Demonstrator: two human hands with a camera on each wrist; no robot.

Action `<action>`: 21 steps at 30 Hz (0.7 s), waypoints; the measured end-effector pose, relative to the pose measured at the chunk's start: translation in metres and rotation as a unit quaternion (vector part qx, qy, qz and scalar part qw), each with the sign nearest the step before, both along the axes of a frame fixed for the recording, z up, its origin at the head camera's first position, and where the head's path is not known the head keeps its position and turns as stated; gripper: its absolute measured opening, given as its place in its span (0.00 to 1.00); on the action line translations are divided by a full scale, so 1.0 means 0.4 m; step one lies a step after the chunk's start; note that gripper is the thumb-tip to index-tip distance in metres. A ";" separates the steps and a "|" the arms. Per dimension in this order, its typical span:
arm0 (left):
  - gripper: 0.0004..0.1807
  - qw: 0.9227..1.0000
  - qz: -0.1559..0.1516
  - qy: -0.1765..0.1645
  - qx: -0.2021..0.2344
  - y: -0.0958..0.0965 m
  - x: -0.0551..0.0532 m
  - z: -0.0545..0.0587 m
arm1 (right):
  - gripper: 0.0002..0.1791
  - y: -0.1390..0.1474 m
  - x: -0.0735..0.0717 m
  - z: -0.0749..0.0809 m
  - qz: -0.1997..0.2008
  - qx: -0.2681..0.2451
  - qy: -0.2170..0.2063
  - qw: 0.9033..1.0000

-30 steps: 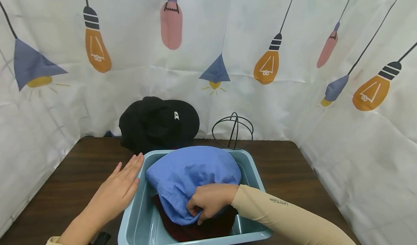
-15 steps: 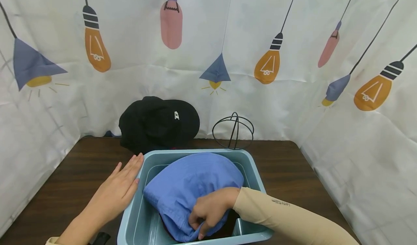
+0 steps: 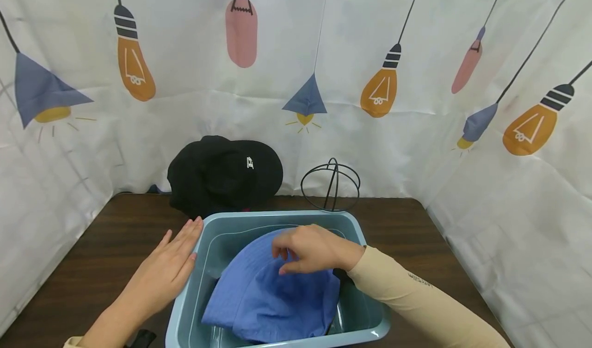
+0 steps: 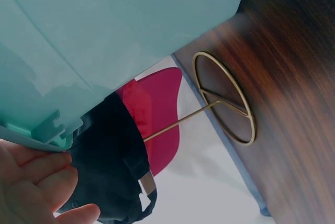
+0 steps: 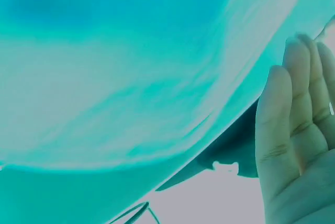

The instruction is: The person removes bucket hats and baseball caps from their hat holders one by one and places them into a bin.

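- Two bare hands are seen, the right hand (image 3: 312, 249) being held over the blue hat (image 3: 277, 301) with its fingers loosely bent and nothing gripped.
- From the right wrist, the palm side is shown, the fingers nearly straight and side by side; whether the hat is touched cannot be told.
- The left hand (image 3: 168, 268) is laid along the left rim of the light-blue basin (image 3: 216, 248), fingers extended, nothing grasped; only from its own wrist are the fingertips seen from the palm side, at the rim's edge.
- The hat is contained in the basin, brim spread to the left; part of it is hidden by the right hand.
- Behind the basin, a black cap (image 3: 222, 176) and a wire stand (image 3: 334, 173) are seen from the head.
- In the left wrist view, a red brim (image 4: 163, 122) is revealed beyond the black cap, along with a ring base (image 4: 230, 107) whose rod is run toward that cap.
- The basin is supported by a dark wooden table (image 3: 416, 245), enclosed by white fabric (image 3: 185, 44) printed with lamps.
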State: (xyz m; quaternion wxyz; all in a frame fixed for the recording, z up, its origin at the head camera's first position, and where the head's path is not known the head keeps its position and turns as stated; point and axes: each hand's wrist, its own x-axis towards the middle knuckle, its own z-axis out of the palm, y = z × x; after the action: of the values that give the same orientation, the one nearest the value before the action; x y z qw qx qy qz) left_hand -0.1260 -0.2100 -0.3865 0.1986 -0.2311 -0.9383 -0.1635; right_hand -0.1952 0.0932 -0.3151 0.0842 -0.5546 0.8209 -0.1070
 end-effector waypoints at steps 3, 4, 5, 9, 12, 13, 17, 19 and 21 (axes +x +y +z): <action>0.30 1.000 -0.001 0.003 0.000 -0.002 -0.001 -0.001 | 0.13 -0.002 -0.016 -0.002 -0.037 0.008 0.002 0.999; 0.30 1.000 -0.001 0.004 0.000 -0.002 -0.001 -0.002 | 0.13 -0.004 -0.020 -0.008 -0.045 0.019 0.000 0.999; 0.30 1.000 -0.001 0.003 0.000 -0.003 0.000 -0.002 | 0.12 -0.008 -0.022 -0.015 -0.049 0.033 0.002 0.998; 0.30 1.000 0.002 -0.002 0.000 -0.004 0.002 -0.002 | 0.13 -0.027 -0.024 -0.057 -0.052 0.097 0.023 0.994; 0.30 1.000 0.004 -0.007 0.001 -0.003 0.004 -0.001 | 0.16 -0.042 -0.027 -0.087 -0.054 0.147 0.029 0.987; 0.30 1.000 0.005 -0.008 0.001 -0.002 0.004 0.000 | 0.17 -0.045 -0.028 -0.095 -0.054 0.165 0.024 0.985; 0.30 1.000 0.005 -0.012 0.000 0.001 0.003 0.003 | 0.20 -0.051 -0.036 -0.113 -0.061 0.229 -0.009 0.971; 0.30 1.000 0.005 -0.011 -0.002 0.002 0.003 0.004 | 0.21 -0.051 -0.039 -0.119 -0.063 0.247 -0.021 0.967; 0.31 1.000 0.006 -0.009 -0.003 0.002 0.003 0.006 | 0.21 -0.051 -0.041 -0.122 -0.067 0.255 -0.026 0.964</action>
State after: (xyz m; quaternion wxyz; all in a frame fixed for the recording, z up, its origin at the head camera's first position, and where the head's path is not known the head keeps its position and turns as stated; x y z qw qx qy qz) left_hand -0.1249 -0.2092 -0.3843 0.1901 -0.2243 -0.9421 -0.1614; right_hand -0.2117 0.0729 -0.3639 0.2367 -0.4554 0.8540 0.0855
